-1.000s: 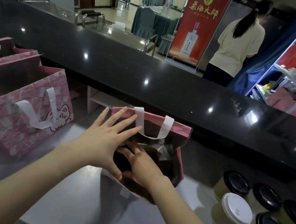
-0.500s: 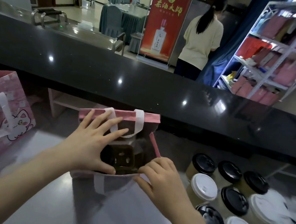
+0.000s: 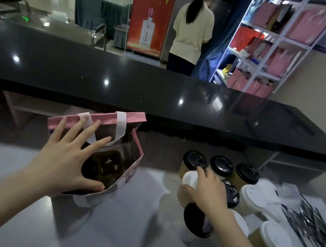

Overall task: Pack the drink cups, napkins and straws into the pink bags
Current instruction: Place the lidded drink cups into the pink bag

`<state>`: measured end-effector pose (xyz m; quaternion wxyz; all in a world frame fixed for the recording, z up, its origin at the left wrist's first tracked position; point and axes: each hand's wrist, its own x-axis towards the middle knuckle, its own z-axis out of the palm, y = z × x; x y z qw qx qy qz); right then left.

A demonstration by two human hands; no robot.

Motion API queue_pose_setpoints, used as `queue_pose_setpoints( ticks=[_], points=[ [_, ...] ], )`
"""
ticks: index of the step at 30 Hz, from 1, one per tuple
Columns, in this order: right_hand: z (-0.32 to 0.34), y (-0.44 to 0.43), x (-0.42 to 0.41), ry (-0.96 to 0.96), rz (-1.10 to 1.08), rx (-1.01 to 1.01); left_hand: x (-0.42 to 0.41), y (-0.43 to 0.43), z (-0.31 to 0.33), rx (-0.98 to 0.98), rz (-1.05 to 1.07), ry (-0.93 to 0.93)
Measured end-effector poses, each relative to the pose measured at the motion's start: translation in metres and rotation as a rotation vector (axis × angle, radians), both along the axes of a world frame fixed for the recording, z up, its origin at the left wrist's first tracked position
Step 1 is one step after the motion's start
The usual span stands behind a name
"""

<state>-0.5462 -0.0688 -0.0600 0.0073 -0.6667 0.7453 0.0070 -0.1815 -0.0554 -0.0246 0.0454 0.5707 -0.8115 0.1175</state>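
One pink bag (image 3: pixel 102 120): upright on the grey counter (image 3: pixel 129 235), dark cup carrier (image 3: pixel 108 166) inside.
Left hand (image 3: pixel 62 160): fingers spread straight over the bag's mouth, thumb at its near rim.
Right hand (image 3: pixel 209 190): fingers curled round a white-lidded cup (image 3: pixel 188 178) among the other cups (image 3: pixel 220 164), right of the bag.
Napkins (image 3: pixel 269 189), straws (image 3: pixel 316 228): far right, on the counter.

a red banner (image 3: pixel 153 13) stands beyond the black counter (image 3: pixel 162 93), near a person (image 3: pixel 192 27).

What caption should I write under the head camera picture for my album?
The left hand rests spread on the open pink bag while the right hand grips a white-lidded cup.
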Motion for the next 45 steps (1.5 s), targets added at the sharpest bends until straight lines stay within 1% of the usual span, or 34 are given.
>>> queue_pose_setpoints(
  ticks=[4, 10, 12, 14, 17, 20, 22, 24, 26, 28, 30, 33, 37, 43, 45],
  points=[
    [-0.010, -0.013, -0.003, 0.034, -0.052, 0.120, -0.002, 0.003, -0.001, -0.025, 0.008, -0.017],
    [-0.020, -0.013, 0.003, -0.011, 0.009, 0.032, -0.001, 0.009, 0.001, -0.034, 0.061, -0.023],
    [-0.016, -0.010, 0.008, -0.033, 0.035, 0.049, -0.001, 0.012, 0.003, -0.018, 0.088, -0.043],
    [-0.005, -0.004, 0.016, -0.083, 0.060, 0.025, -0.001, 0.013, 0.002, -0.001, 0.117, -0.061],
    [0.028, 0.008, 0.033, -0.191, 0.180, -0.170, 0.000, 0.013, 0.001, 0.008, 0.137, -0.076],
    [0.079, 0.021, 0.050, -0.313, 0.343, -0.370, -0.002, 0.013, 0.002, 0.024, 0.150, -0.078],
    [0.117, 0.029, 0.061, -0.362, 0.455, -0.460, -0.003, 0.012, 0.002, 0.037, 0.160, -0.086],
    [0.148, 0.038, 0.072, -0.440, 0.555, -0.489, -0.004, 0.013, 0.001, 0.045, 0.170, -0.100],
    [0.164, 0.045, 0.086, -0.533, 0.640, -0.436, -0.005, 0.013, 0.001, 0.052, 0.179, -0.105],
    [0.164, 0.048, 0.105, -0.563, 0.713, -0.363, -0.005, 0.014, 0.003, 0.064, 0.175, -0.097],
    [0.152, 0.044, 0.126, -0.531, 0.749, -0.313, -0.006, 0.015, 0.005, 0.078, 0.164, -0.083],
    [0.125, 0.029, 0.154, -0.464, 0.700, -0.233, -0.004, 0.020, 0.008, 0.073, 0.171, -0.072],
    [0.095, 0.016, 0.164, -0.294, 0.713, -0.198, 0.010, 0.028, 0.011, 0.099, 0.203, -0.074],
    [0.077, 0.016, 0.158, 0.042, 0.879, -0.122, 0.038, 0.036, 0.017, 0.184, 0.134, -0.057],
    [0.075, 0.019, 0.163, 0.130, 0.957, -0.150, 0.038, 0.039, 0.017, 0.195, 0.102, -0.053]
  ],
)
